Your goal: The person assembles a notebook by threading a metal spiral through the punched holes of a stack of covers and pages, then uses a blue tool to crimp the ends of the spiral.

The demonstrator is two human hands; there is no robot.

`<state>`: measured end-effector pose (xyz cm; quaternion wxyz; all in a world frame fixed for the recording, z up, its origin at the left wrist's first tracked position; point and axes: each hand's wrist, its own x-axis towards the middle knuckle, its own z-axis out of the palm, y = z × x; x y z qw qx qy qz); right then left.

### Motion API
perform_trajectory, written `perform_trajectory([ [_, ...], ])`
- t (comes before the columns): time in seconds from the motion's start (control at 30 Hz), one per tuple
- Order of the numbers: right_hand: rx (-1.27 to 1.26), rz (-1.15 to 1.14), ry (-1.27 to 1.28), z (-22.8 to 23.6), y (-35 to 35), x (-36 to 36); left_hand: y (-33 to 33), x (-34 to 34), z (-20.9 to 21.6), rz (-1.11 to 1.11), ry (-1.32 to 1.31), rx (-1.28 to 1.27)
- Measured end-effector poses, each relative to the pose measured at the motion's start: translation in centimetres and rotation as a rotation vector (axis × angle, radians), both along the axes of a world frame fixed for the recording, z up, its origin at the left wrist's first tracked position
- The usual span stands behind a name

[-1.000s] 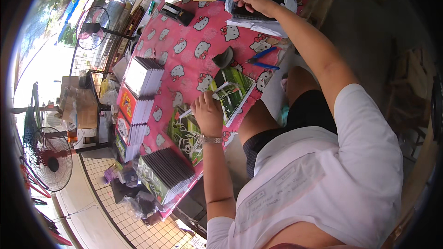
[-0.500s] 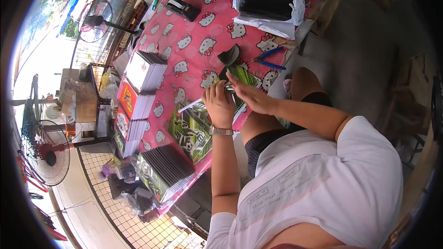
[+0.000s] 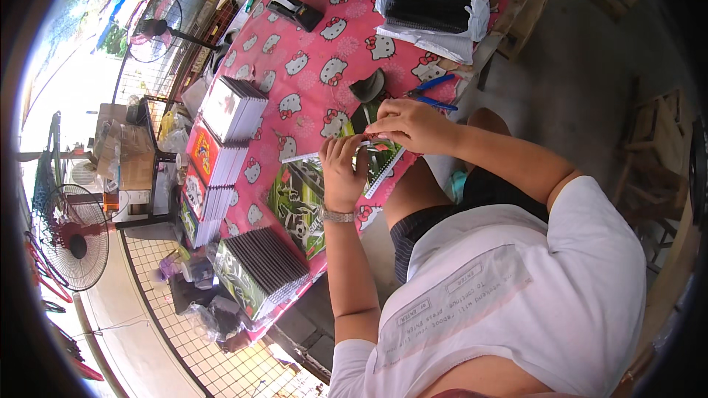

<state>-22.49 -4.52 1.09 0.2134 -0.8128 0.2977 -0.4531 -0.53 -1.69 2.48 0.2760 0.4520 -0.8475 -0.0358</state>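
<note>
A person in a white T-shirt, seen from above, works with both bare hands over a table with a pink cartoon-cat tablecloth [image 3: 313,92]. A green notebook [image 3: 383,158] lies at the centre of the frame, partly hidden by the hands. The left hand [image 3: 345,173] curls over it and appears to grip it, fingers bent and close together. The right hand [image 3: 417,127] meets it from the right, its fingers drawn narrow; whether they pinch anything cannot be told.

The work looks partway along. At the lower left, a stack of green notebooks [image 3: 259,269] has dark spirals in place, and a row of colourful notebook stacks [image 3: 215,149] stands at the left. No dark spiral shows on the notebook's visible edge, so this one seems unfinished. Plenty of black spiral coils [image 3: 428,7] lie in white paper at the upper right of centre, apparently unused.

The notebook's pale, toothed edge faces the lower right and slants from lower left to upper right; with so much covered, its long axis cannot be told for sure. A ball-patterned green cover [image 3: 295,206] lies flat to its lower left. Blue-handled pliers [image 3: 435,84] rest just above the right hand.
</note>
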Motion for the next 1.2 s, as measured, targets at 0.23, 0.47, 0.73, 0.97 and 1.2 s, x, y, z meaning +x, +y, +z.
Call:
perform_trajectory([
  [0.23,0.223,0.075,-0.025,0.5,0.8,-0.2,0.0,-0.4,0.0,0.020,-0.019,0.018],
  [0.47,0.165,-0.023,0.100,1.0,1.2,0.3,0.7,-1.4,0.3,0.053,-0.083,-0.068],
  [0.73,0.890,0.310,0.161,3.8,-1.4,1.2,1.6,-0.4,-0.2,0.067,-0.066,-0.055],
  [0.97,0.563,-0.416,0.651,-6.9,-11.3,5.6,1.9,0.7,-0.1,0.004,-0.017,0.115],
  [1.2,0.542,-0.122,0.511,-3.8,-10.7,4.1,2.8,1.9,-1.6,0.325,-0.025,0.006],
])
